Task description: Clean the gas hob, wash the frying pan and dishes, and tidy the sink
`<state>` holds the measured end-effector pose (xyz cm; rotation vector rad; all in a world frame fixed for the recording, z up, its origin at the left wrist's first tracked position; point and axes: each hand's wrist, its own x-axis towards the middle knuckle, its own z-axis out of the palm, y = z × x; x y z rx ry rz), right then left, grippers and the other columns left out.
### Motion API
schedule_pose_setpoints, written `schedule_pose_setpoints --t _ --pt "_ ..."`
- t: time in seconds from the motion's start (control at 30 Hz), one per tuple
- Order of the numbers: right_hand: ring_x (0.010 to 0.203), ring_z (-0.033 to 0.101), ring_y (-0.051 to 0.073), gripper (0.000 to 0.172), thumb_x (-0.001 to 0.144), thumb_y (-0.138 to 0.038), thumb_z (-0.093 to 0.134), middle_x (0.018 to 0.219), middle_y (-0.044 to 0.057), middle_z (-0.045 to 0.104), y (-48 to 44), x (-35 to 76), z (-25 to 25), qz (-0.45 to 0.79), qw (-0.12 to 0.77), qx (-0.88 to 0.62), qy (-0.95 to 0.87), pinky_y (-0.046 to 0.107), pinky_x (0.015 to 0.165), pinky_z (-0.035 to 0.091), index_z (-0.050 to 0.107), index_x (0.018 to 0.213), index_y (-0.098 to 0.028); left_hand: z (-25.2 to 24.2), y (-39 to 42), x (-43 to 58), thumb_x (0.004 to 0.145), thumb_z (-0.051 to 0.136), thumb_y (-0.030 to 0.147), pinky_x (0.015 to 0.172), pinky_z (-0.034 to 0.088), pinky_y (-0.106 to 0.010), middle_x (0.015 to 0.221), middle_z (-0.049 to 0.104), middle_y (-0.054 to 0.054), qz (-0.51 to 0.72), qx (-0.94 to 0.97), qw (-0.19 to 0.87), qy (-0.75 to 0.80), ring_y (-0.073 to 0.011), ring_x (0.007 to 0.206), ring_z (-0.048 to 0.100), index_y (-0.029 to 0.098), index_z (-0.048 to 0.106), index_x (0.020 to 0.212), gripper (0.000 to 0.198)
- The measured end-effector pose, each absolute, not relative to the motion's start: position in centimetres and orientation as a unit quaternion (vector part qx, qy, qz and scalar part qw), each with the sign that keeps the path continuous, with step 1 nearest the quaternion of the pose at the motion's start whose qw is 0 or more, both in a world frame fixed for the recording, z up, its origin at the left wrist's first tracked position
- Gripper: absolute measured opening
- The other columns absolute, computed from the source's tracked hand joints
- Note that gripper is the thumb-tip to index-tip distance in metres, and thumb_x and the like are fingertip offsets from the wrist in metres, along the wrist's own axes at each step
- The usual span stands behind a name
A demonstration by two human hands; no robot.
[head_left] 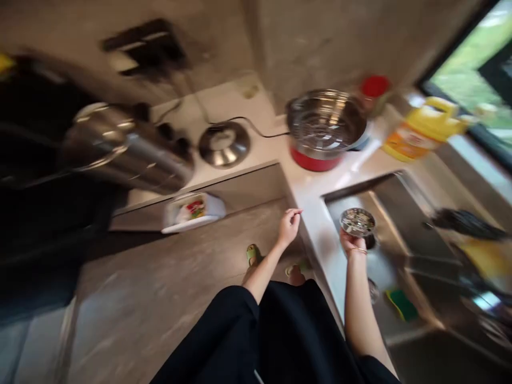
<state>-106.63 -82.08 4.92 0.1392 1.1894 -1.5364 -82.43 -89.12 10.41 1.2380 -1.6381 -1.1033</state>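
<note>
In my right hand point(352, 244) is a round metal sink strainer point(358, 222), held from below over the steel sink point(400, 181). Dark and pale bits show inside the strainer, too blurred to name. My left hand point(288, 226) hovers beside the counter's front edge with its fingers curled in, and nothing shows in them. In the sink, below my right forearm, lies a green and yellow sponge point(401, 305). A small round metal piece point(373, 291) lies partly hidden behind that forearm.
A white bin point(212, 207) with waste hangs on the cabinet front. On the counter point(304, 184) stand a steel pot point(328, 125) on a red base, a metal lid point(224, 144), a large steel container point(132, 149) and a yellow jug point(422, 130). A dark bundle point(470, 224) lies right of the sink.
</note>
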Motion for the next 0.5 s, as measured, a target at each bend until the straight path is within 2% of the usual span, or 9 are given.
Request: schedule_pose_setpoints --t 0.13,0.23,0.3,0.37,0.5 --pt "0.073 0.069 0.01 0.019 0.085 -0.02 0.048 0.075 -0.003 0.073 -91.8 -94.0 5.9 -0.673 0.566 0.133 0.457 0.025 0.067 0.059 0.064 0.075 -0.025 9.5 -91.7 -70.4 0.093 0.044 0.024 0.083 0.048 -0.027 0.1 0.068 -0.007 -0.383 0.534 0.5 -0.564 -0.0143 0.093 0.063 0.017 0.066 0.101 0.025" --pt "0.075 0.069 0.01 0.016 0.085 -0.025 0.052 0.077 -0.003 0.073 -97.3 -79.2 6.6 -0.628 0.602 0.044 0.491 0.027 0.075 0.059 0.067 0.081 -0.022 8.1 -92.9 -58.0 0.092 0.046 0.023 0.083 0.048 -0.029 0.098 0.069 -0.007 -0.306 0.617 0.504 -0.522 -0.016 0.092 0.063 0.017 0.066 0.1 0.023" --pt "0.078 0.069 0.012 0.016 0.082 -0.031 0.057 0.082 -0.001 0.074 -99.9 -68.8 6.2 -0.611 0.588 -0.059 0.527 0.031 0.082 0.057 0.069 0.084 -0.021 6.6 -93.5 -49.5 0.09 0.048 0.021 0.086 0.047 -0.033 0.096 0.069 -0.008 -0.249 0.676 0.461 -0.518 -0.0181 0.092 0.062 0.016 0.067 0.099 0.021" --pt "0.085 0.069 0.016 0.019 0.079 -0.036 0.062 0.088 0.002 0.074 -102.2 -59.7 4.9 -0.598 0.533 -0.201 0.564 0.038 0.089 0.054 0.071 0.084 -0.02 4.9 -94.2 -41.6 0.087 0.052 0.019 0.092 0.044 -0.036 0.098 0.07 -0.008 -0.197 0.717 0.398 -0.537 -0.0208 0.097 0.06 0.017 0.067 0.099 0.019" --pt "0.101 0.065 0.022 0.022 0.082 -0.038 0.061 0.1 0.007 0.073 -106.3 -47.7 1.2 -0.487 0.398 -0.602 0.492 0.047 0.102 0.044 0.073 0.084 -0.02 1.6 -96.1 -30.3 0.087 0.051 0.016 0.094 0.041 -0.037 0.101 0.069 -0.006 -0.152 0.76 0.269 -0.572 -0.0216 0.099 0.058 0.018 0.068 0.099 0.021"
